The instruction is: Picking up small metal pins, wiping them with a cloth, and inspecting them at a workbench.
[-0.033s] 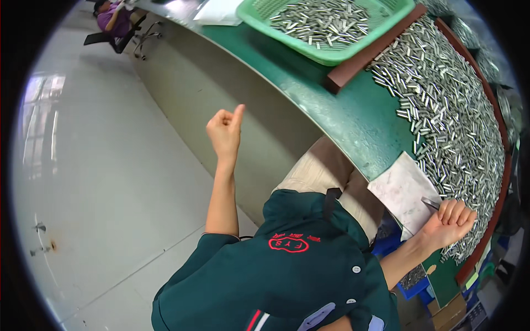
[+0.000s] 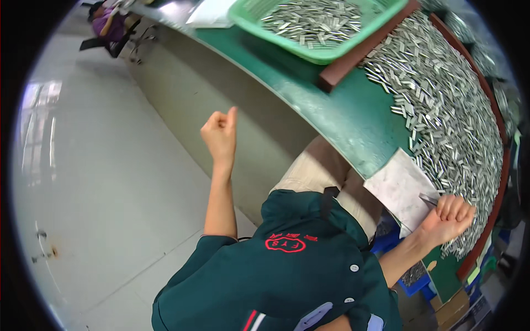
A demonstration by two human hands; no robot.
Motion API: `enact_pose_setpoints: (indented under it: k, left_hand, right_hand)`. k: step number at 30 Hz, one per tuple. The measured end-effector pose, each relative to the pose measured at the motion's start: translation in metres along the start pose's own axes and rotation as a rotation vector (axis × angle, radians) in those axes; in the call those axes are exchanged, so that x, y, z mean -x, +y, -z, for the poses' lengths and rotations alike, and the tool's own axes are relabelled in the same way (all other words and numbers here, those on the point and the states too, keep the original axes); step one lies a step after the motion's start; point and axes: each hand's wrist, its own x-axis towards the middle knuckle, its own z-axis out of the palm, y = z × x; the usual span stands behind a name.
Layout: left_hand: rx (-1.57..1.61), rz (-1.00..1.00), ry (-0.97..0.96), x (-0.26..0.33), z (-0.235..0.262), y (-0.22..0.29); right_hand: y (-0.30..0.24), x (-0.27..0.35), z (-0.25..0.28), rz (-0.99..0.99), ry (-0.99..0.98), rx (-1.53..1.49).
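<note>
Small metal pieces [image 2: 447, 110], thin and silvery, lie heaped in a broad pile along the right part of the green worktable [image 2: 353, 118], inside a brown wooden border. In the head view, the right hand [image 2: 450, 216] rests at the near edge of that pile, its fingers curled shut around a slim dark tool [image 2: 428, 199] whose tip pokes out over a pale grey sheet [image 2: 400, 187] lying flat on the table, just beside the pile. The left hand [image 2: 220, 134] is raised well away from the table, out over the pale floor, loosely fisted with nothing visible in it and the thumb sticking up. Farther along the table stands a green plastic basket [image 2: 326, 54] with more of the same metal pieces in it, a brown wooden bar [image 2: 359, 58] lying against its near side. Far off at the upper left, another person in purple [image 2: 107, 23] sits by the table's end.
</note>
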Motion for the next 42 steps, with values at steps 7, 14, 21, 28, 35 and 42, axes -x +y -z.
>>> enact_pose_setpoints:
  k: [7, 14, 21, 28, 35, 42]
  left_hand:
    - [0.104, -0.744, 0.092, 0.027, 0.017, 0.111]
    - [0.182, -1.157, -0.257, 0.035, -0.057, 0.198]
    - [0.047, -1.309, -0.350, 0.037, -0.097, 0.225]
    - [-0.064, -1.401, -0.416, 0.035, -0.098, 0.241]
    - [0.008, -1.422, -0.471, 0.035, -0.102, 0.241]
    - [0.057, -1.395, -0.333, 0.053, -0.089, 0.247]
  right_hand:
    - [0.006, -0.001, -0.003, -0.027, 0.044, -0.100]
    - [0.003, 0.001, -0.001, -0.043, 0.084, -0.065]
    - [0.002, 0.001, 0.006, -0.044, 0.064, -0.090]
    - [0.005, -0.001, 0.010, -0.029, 0.024, -0.142]
    - [0.004, -0.001, 0.011, 0.026, -0.003, -0.096]
    - [0.004, 0.002, 0.013, 0.024, 0.016, -0.107]
